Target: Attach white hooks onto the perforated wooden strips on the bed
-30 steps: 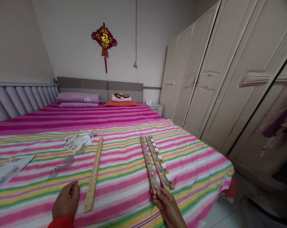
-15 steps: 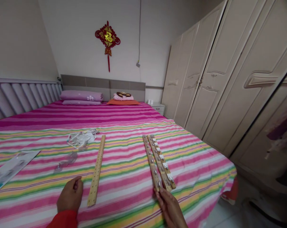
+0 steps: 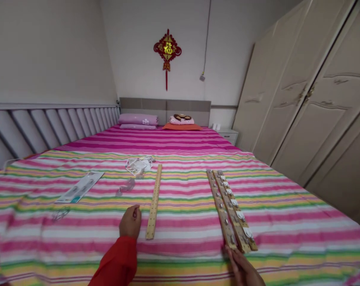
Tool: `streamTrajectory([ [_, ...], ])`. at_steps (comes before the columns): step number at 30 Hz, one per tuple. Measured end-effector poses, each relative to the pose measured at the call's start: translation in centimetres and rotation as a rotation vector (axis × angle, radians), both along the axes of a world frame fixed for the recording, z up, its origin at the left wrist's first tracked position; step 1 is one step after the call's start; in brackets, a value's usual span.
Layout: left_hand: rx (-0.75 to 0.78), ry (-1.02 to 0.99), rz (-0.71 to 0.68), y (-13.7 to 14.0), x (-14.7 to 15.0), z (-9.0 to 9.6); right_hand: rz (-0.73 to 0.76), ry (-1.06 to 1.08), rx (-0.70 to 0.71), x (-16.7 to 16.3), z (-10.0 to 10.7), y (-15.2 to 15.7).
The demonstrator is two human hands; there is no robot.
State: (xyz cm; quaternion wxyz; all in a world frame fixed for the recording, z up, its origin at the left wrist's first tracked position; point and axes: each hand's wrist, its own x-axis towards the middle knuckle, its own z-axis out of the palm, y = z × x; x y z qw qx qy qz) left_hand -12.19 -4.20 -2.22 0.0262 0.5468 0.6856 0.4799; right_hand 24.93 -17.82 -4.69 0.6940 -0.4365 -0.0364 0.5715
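My left hand (image 3: 130, 222), in a red sleeve, is closed with its fingers curled; anything inside it is hidden. Just right of it a bare wooden strip (image 3: 154, 202) with a line of small holes lies on the bed. My right hand (image 3: 244, 268) pinches the near end of a wooden strip with metal hooks (image 3: 221, 207). Alongside lies a second hook strip (image 3: 232, 210), bearing metal hooks and round white pieces. Both hook strips run nearly parallel, away from me.
Left of the bare strip are a flat clear package (image 3: 80, 188), crumpled plastic packaging (image 3: 138, 165), clear plastic scraps (image 3: 126, 186) and a small wiry clear piece (image 3: 60, 213). A striped sheet (image 3: 180, 222) covers the bed. Folded bedding (image 3: 138, 119) lies by the headboard; wardrobes (image 3: 326, 103) stand right.
My view has turned left, so everything appears further right. The right hand stays at the near end of the hook strip; the left hand remains closed beside the bare strip.
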Motion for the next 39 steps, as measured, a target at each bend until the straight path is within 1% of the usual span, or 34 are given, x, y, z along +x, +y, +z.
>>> streamTrajectory([
  [3, 0.013, 0.001, -0.007, 0.0, 0.0, 0.0, 0.08, 0.021, -0.015, -0.6, -0.9, -0.3],
  [6, 0.001, -0.003, -0.004, 0.0, 0.0, 0.0, 0.234, -0.014, -0.002, -3.1, -1.1, -0.7],
  [9, 0.003, 0.001, 0.003, 0.0, 0.1, 0.1, 0.465, -0.093, 0.017, -7.5, -0.1, -0.5],
  [12, 0.002, 0.009, 0.005, 0.0, 0.0, 0.0, 0.686, -0.181, 0.07, -12.3, 1.5, 0.4],
  [13, -0.006, 0.009, 0.001, 0.0, 0.0, -0.1, 0.731, -0.177, 0.086, -13.8, 2.1, 0.8],
  [16, -0.02, 0.012, -0.001, 0.1, -0.1, -0.3, 0.786, -0.14, 0.087, -17.4, 3.6, 2.3],
  [18, -0.011, 0.019, 0.01, 0.1, -0.1, -0.4, 0.838, -0.11, 0.119, -19.2, 4.3, 3.4],
  [20, 0.005, 0.029, 0.017, 0.1, -0.1, -0.4, 0.833, -0.092, 0.117, -20.7, 4.8, 4.5],
  [23, 0.0, 0.042, 0.009, 0.1, 0.0, -0.4, 0.793, -0.097, 0.048, -22.3, 4.8, 6.2],
  [26, -0.011, 0.044, 0.009, 0.1, 0.0, -0.3, 0.76, -0.136, 0.019, -23.1, 4.2, 7.3],
  [30, 0.013, 0.044, 0.013, 0.1, 0.1, -0.4, 0.71, -0.19, 0.087, -22.8, 3.5, 7.2],
  [34, 0.029, 0.039, 0.009, 0.1, 0.1, -0.5, 0.676, -0.234, 0.128, -20.9, 3.3, 5.5],
  [39, 0.051, 0.032, 0.012, 0.2, 0.1, -0.9, 0.722, -0.263, 0.094, -17.3, 2.3, 2.9],
])
